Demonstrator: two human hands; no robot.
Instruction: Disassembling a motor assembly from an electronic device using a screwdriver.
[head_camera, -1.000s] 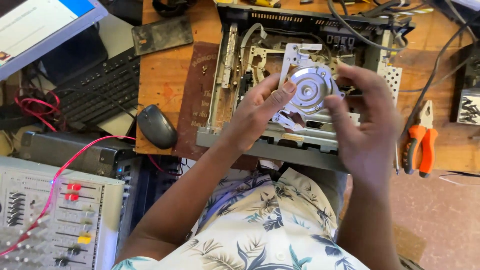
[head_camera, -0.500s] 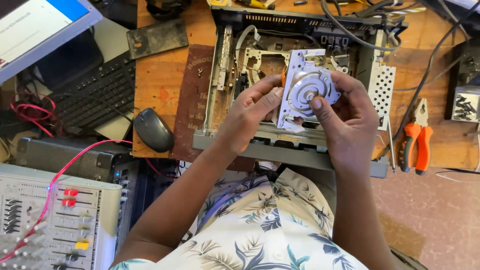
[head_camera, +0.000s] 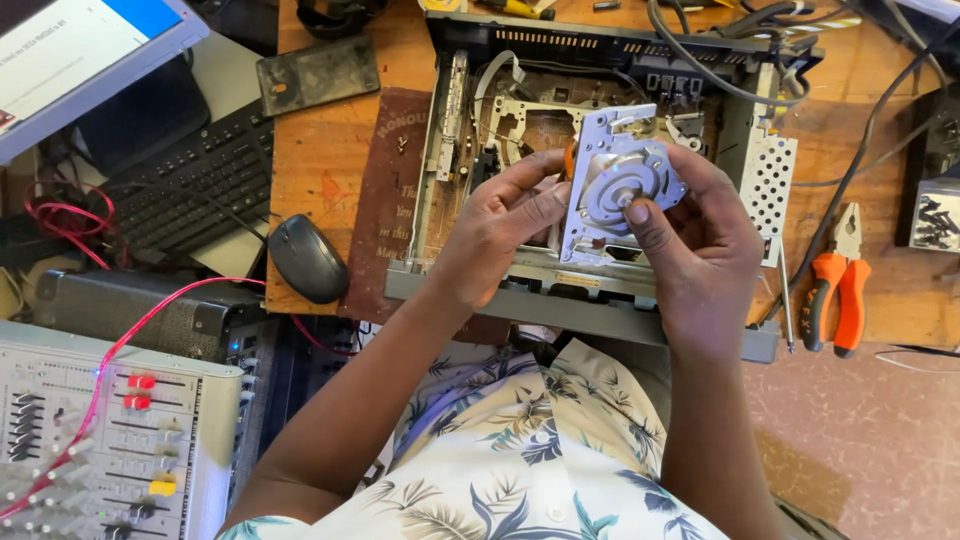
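1. The person holds a pale grey disc-drive mechanism (head_camera: 618, 185), a flat metal plate with a round spindle hub in its middle, in both hands just above the opened player chassis (head_camera: 600, 160) on the wooden bench (head_camera: 320, 150).
2. The left hand (head_camera: 495, 235) grips the plate's left edge; its fingers (head_camera: 530, 200) are curled and pressed against that edge, with the thumb lying along the front of the plate.
3. The right hand (head_camera: 700, 245) wraps the plate's right side from behind; its thumb (head_camera: 640, 215) presses on the face just below the hub, so the plate is pinched between thumb and fingers.
4. The plate stands tilted, its face turned up to the camera, over the middle of the chassis.
5. The chassis has its cover off, showing metal brackets, a ribbon cable and a perforated side wall (head_camera: 768, 180) at its right.
6. Right of the chassis, orange-handled pliers (head_camera: 838, 290) lie on the bench, with a thin screwdriver (head_camera: 786, 300) between them and the chassis.
7. Left of the chassis lies a dark brown book-like cover (head_camera: 385, 200), and beside that a black computer mouse (head_camera: 306, 258).
8. Farther left of the chassis are a black keyboard (head_camera: 190, 190) and a monitor (head_camera: 80, 50).
9. Below the mouse sits a grey audio mixer (head_camera: 110, 440) with a red wire (head_camera: 150, 320) running across it.
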